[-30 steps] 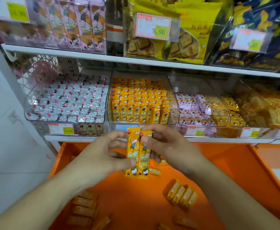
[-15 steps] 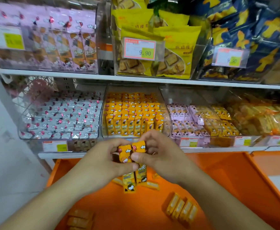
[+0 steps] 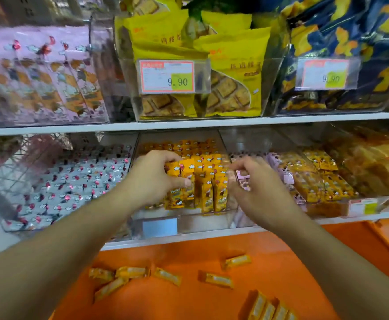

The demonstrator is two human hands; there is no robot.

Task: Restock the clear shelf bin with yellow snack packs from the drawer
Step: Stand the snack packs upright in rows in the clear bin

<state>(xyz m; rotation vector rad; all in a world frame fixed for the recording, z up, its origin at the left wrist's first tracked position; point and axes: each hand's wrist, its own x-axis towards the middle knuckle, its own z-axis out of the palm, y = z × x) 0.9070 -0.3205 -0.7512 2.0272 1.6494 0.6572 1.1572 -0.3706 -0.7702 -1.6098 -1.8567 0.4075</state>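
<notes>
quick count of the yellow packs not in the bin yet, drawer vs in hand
single packs lying apart in the orange drawer: 6
row of packs side by side at the bottom edge, partly cut off: 4
held packs gripped by the left hand at the clear bin: 2
total: 12
</notes>
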